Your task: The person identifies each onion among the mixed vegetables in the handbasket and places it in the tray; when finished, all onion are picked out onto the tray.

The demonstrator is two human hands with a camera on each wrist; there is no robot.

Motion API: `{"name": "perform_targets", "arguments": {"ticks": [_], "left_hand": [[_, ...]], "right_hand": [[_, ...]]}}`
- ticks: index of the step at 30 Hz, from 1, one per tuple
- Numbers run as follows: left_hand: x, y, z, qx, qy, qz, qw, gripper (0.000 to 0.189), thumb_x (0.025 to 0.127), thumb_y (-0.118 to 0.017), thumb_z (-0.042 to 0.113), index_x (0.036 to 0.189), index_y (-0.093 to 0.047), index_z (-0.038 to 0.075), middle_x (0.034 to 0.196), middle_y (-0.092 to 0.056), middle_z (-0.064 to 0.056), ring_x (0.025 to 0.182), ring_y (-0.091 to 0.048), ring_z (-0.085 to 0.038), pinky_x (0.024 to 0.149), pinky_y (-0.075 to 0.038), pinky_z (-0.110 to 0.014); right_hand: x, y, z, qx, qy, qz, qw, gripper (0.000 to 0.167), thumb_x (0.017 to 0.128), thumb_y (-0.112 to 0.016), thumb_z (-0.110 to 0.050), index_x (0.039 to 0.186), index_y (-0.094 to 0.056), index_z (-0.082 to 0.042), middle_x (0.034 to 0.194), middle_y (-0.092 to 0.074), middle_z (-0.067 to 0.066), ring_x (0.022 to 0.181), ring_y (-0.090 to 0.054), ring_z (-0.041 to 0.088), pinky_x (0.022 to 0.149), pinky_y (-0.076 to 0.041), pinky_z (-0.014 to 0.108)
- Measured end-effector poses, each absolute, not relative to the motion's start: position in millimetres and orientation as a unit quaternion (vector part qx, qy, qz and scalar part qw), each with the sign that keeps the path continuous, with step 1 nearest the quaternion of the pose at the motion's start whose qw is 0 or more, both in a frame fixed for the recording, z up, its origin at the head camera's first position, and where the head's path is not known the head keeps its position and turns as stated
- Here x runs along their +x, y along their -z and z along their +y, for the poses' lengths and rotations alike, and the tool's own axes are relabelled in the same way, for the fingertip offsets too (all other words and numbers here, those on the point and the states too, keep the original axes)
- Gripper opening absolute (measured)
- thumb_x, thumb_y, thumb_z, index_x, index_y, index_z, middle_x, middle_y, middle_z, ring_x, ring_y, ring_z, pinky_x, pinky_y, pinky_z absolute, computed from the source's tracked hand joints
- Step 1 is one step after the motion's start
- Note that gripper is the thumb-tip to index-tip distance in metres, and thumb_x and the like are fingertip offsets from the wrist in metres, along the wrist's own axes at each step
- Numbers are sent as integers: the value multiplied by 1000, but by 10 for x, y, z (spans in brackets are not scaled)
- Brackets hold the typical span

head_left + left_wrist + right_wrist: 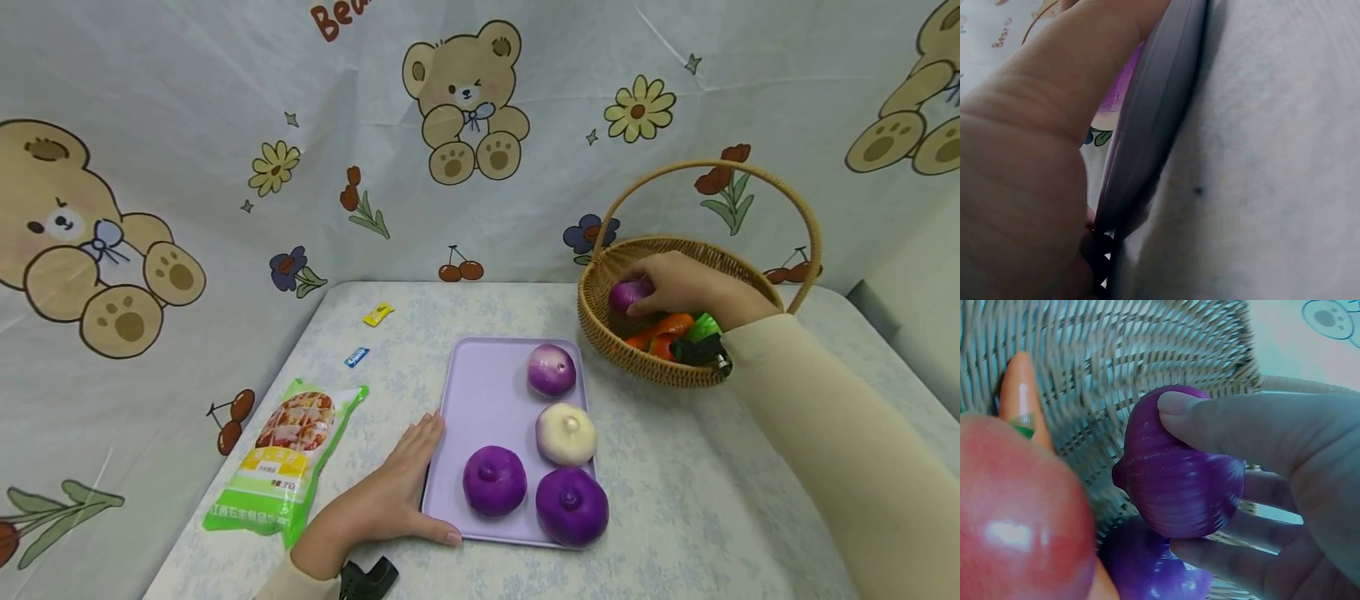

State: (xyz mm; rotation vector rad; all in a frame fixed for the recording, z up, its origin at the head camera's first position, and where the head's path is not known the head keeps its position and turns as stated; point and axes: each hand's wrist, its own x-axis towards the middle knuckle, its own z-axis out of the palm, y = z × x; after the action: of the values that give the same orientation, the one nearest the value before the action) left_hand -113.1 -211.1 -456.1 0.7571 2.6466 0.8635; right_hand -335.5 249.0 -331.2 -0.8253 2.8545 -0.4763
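My right hand (678, 283) reaches into the wicker basket (660, 371) and grips a purple onion (1175, 481), with the thumb over its top and the fingers round its far side. Below that onion, another purple one (1138, 562) shows in the right wrist view. My left hand (393, 492) rests at the lilac tray (480, 392), fingers straight along its left edge and thumb at the near corner. On the tray lie a purple-and-white onion (552, 370), a white onion (566, 434) and two deep purple onions (495, 481), one overlapping the near right corner.
Inside the basket also lie an orange carrot (1022, 394), a round red vegetable (1016, 506) and something green (703, 327). The basket's tall handle (806, 217) arches over it. A green food bag (288, 454) and two small wrapped sweets (378, 314) lie left of the tray.
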Motion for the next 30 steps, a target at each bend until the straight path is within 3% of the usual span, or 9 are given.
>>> {"name": "perform_targets", "arguments": {"ticks": [6,21,30], "left_hand": [[-1123,4550,-2114,258,-297,910,128,149,68,-88,74,167,-5,0,174,1,-16,159,5,-32,126,-3,-50],[-1116,4571,-2112,258,-302,909,127,149,67,-88,74,168,-5,0,174,0,-16,159,4,-32,125,-4,-52],[-1117,4557,-2096,260,-302,909,124,149,67,-89,73,168,-6,0,174,-1,-16,159,4,-32,125,-4,-51]], "right_hand": [[-3280,3180,2477,-280,162,945,54,49,91,-87,-22,131,-70,1,119,-71,17,105,-67,34,91,-57,57],[-2983,2884,2302,-310,164,936,11,51,93,-85,-24,137,-68,-4,135,-64,19,118,-61,39,98,-54,60],[-2736,2765,2036,-358,189,914,-4,47,92,-86,-20,136,-69,-10,133,-66,12,117,-62,33,93,-59,52]]}}
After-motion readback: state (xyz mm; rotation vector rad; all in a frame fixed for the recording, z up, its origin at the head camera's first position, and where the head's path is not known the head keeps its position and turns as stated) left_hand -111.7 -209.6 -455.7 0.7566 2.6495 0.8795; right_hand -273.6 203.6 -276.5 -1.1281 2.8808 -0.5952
